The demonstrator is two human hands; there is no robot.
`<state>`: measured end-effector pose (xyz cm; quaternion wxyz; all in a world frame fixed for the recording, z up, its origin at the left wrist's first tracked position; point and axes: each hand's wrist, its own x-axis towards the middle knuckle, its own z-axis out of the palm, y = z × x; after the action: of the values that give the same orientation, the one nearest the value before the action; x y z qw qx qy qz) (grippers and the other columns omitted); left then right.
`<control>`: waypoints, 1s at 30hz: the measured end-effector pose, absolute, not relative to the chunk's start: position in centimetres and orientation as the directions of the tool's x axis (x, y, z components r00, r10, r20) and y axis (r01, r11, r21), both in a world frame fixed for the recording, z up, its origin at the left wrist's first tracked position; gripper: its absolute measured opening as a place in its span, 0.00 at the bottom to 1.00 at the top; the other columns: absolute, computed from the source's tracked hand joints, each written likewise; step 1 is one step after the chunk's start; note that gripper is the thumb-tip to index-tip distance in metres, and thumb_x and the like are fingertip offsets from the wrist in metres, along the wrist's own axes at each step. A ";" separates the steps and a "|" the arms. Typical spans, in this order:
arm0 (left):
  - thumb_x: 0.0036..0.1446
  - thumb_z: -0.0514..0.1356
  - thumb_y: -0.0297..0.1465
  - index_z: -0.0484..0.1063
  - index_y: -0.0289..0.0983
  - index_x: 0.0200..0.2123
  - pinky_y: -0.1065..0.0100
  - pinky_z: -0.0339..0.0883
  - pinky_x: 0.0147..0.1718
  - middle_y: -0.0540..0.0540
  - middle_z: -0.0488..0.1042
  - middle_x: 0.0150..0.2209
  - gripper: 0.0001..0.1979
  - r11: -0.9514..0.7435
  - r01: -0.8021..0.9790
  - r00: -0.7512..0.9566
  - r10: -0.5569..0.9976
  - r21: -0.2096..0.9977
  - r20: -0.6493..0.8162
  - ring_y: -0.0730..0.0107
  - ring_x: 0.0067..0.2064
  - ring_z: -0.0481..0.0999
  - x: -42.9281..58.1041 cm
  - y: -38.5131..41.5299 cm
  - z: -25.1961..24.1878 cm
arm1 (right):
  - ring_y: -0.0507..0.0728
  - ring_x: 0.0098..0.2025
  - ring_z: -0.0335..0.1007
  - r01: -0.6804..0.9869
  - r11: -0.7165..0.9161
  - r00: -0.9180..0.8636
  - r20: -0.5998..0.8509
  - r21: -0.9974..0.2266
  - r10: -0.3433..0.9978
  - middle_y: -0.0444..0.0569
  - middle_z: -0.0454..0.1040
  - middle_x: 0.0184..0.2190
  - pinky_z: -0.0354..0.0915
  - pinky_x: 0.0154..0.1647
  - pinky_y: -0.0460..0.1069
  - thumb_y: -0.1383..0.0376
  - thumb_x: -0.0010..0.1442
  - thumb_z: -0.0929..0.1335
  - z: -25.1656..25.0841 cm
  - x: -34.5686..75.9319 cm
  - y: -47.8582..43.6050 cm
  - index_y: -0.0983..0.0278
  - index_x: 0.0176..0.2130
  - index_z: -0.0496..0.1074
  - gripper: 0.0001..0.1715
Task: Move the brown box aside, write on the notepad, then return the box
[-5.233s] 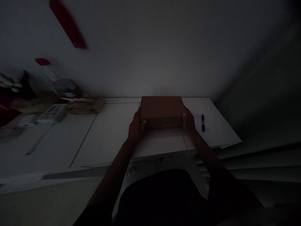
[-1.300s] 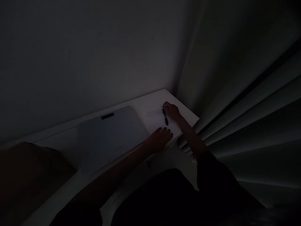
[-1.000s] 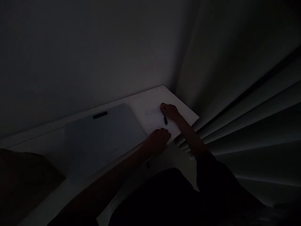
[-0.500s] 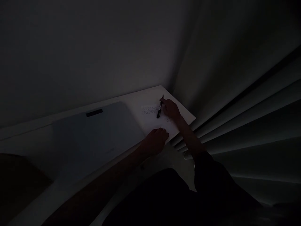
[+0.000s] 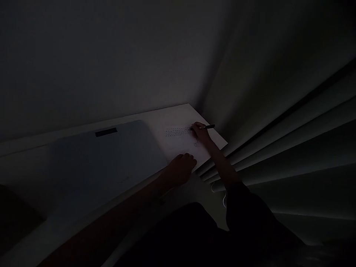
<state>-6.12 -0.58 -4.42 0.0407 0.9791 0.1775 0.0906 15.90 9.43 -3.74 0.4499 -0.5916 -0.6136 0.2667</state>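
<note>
The right hand (image 5: 200, 132) has lifted the pen (image 5: 204, 127) off the paper (image 5: 178, 142) and turned it into a writing grip, fingers closed around it, tip at the printed lines. The left hand (image 5: 180, 168) still lies flat on the paper's near edge, fingers loose, grasping nothing.

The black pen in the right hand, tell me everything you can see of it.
The slim black pen is held in the right hand, lying almost level, its back end sticking out to the right past the fingers toward the pleated curtain. Its tip end points left, at the faint rows of print on the white paper sheet; the dim light hides whether tip and paper meet. The left hand rests on the sheet's near edge and does not touch the pen.
</note>
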 end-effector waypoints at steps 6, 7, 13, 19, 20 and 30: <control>0.66 0.49 0.26 0.68 0.33 0.54 0.54 0.62 0.51 0.38 0.65 0.58 0.16 -0.932 0.353 0.916 0.363 0.087 0.170 0.52 0.58 0.64 -6.3 -0.6 -4.8 | 0.49 0.21 0.54 0.476 0.147 0.042 0.190 -0.867 0.981 0.41 0.59 0.20 0.54 0.22 0.45 0.49 0.61 0.66 -4.2 15.3 9.2 0.63 0.30 0.59 0.23; 0.66 0.49 0.26 0.68 0.33 0.54 0.54 0.62 0.51 0.37 0.65 0.58 0.16 -0.933 0.350 0.917 0.359 0.084 0.172 0.52 0.58 0.64 -6.4 -0.6 -4.8 | 0.49 0.21 0.54 0.501 0.139 0.049 0.188 -0.854 0.981 0.41 0.58 0.20 0.54 0.23 0.45 0.51 0.62 0.65 -4.2 15.2 9.2 0.64 0.29 0.59 0.21; 0.66 0.50 0.26 0.68 0.34 0.54 0.55 0.61 0.53 0.38 0.66 0.58 0.16 -0.932 0.351 0.919 0.362 0.094 0.156 0.52 0.59 0.63 -6.5 -0.6 -4.5 | 0.48 0.22 0.54 0.537 0.067 0.051 0.112 -0.841 0.992 0.41 0.58 0.20 0.54 0.24 0.44 0.55 0.67 0.61 -3.7 14.8 9.2 0.64 0.30 0.59 0.18; 0.67 0.49 0.26 0.67 0.33 0.56 0.55 0.62 0.53 0.37 0.64 0.60 0.17 -0.925 0.364 0.924 0.373 0.111 0.080 0.52 0.60 0.63 -6.6 -0.8 -3.4 | 0.48 0.22 0.54 0.502 0.065 0.004 0.078 -0.863 0.997 0.41 0.57 0.21 0.55 0.25 0.43 0.55 0.68 0.61 -3.0 14.6 8.6 0.64 0.30 0.55 0.19; 0.66 0.49 0.26 0.67 0.32 0.56 0.55 0.62 0.53 0.37 0.64 0.60 0.17 -0.924 0.366 0.925 0.375 0.115 0.067 0.52 0.60 0.62 -6.6 -0.8 -3.3 | 0.48 0.22 0.54 0.499 0.071 0.000 0.082 -0.864 0.997 0.41 0.57 0.21 0.54 0.24 0.44 0.55 0.68 0.61 -3.1 14.6 8.7 0.63 0.30 0.55 0.19; 0.64 0.49 0.24 0.67 0.33 0.55 0.55 0.61 0.53 0.37 0.64 0.60 0.17 -0.926 0.358 0.924 0.370 0.118 0.101 0.51 0.61 0.61 -6.6 -0.8 -3.6 | 0.50 0.23 0.56 0.545 0.061 0.064 0.115 -0.836 0.991 0.41 0.58 0.19 0.54 0.25 0.45 0.59 0.66 0.61 -3.0 14.3 8.7 0.64 0.30 0.57 0.16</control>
<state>-6.55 -0.83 -3.58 0.0485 0.9795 0.1857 0.0609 14.34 8.71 -3.03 0.3837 -0.6205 -0.6192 0.2905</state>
